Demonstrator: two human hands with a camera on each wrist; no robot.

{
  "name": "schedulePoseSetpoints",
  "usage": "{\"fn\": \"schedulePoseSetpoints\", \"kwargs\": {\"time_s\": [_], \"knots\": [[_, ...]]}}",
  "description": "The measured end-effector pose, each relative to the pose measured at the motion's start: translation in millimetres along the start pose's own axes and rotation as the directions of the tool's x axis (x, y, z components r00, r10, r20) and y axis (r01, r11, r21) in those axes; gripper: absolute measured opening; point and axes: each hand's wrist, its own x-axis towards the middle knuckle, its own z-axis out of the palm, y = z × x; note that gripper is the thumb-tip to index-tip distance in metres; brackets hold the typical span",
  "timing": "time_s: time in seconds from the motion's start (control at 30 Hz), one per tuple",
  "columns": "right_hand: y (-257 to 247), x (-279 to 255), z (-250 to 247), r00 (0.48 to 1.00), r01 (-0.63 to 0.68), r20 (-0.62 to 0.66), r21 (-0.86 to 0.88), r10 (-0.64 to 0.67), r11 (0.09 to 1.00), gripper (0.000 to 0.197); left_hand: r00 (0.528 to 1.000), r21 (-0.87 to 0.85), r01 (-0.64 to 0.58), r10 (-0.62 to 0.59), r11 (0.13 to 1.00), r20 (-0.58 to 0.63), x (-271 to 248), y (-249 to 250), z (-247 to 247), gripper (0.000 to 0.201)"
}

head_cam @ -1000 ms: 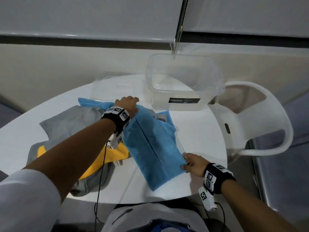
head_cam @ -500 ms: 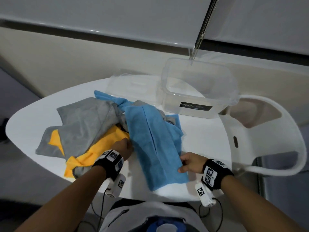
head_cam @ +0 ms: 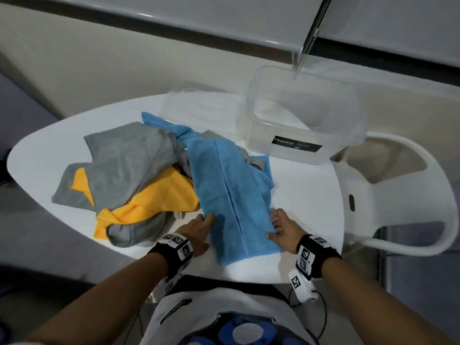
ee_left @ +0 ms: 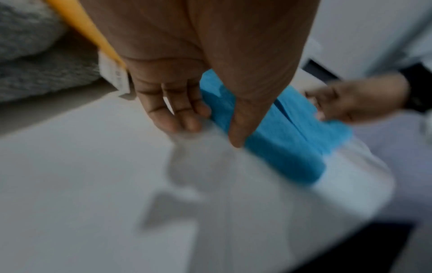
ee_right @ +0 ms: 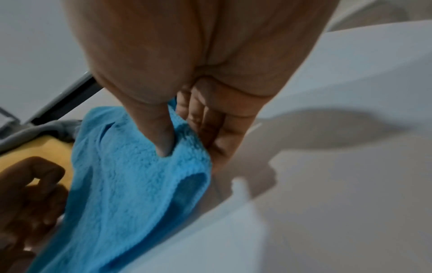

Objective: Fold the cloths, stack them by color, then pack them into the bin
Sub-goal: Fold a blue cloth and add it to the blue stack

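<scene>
A long blue cloth [head_cam: 231, 195], folded lengthwise with a seam down its middle, lies on the white table [head_cam: 306, 202] in front of me. My left hand [head_cam: 207, 220] pinches its near left edge, thumb on top [ee_left: 243, 129]. My right hand [head_cam: 272, 225] pinches the near right edge, with the thumb pressed into the pile [ee_right: 164, 144] and the fingers [ee_right: 215, 129] underneath. To the left sits a heap of grey cloths [head_cam: 124, 155], a yellow cloth [head_cam: 159, 197] and another blue cloth [head_cam: 159, 120]. The clear bin [head_cam: 303, 115] stands open and empty at the back right.
The bin's clear lid [head_cam: 199, 105] lies flat behind the heap. A white plastic chair [head_cam: 398, 195] stands against the table's right side. The table's near edge runs just under the blue cloth's near end.
My left hand came back from the cloth's far end to its near left edge. My right hand stayed on the near right edge. The head view tilted down and right.
</scene>
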Motion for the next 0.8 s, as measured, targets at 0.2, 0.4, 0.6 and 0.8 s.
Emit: {"fn": "schedulePoseSetpoints", "kwargs": {"time_s": [0.2,0.4,0.6,0.8], "knots": [[-1,-5,2,0.984,0.168,-0.024,-0.209,-0.177,0.963,0.033,0.949,0.318,-0.307,0.315,0.897,0.027,-8,14,11,0.064],[1,-10,-2,0.984,0.173,0.077,-0.252,-0.159,0.952,0.051,0.916,0.416,-0.343,0.399,0.842,-0.051,-15,7,11,0.021],[7,-16,-1,0.949,0.264,0.241,-0.267,-0.201,0.927,0.043,0.969,0.112,-0.235,0.242,0.966,-0.052,-37,-5,13,0.057],[4,-15,17,0.908,0.367,0.330,-0.328,-0.258,0.870,0.020,0.991,-0.122,-0.126,0.119,0.984,-0.068,-52,-25,17,0.032]]}}
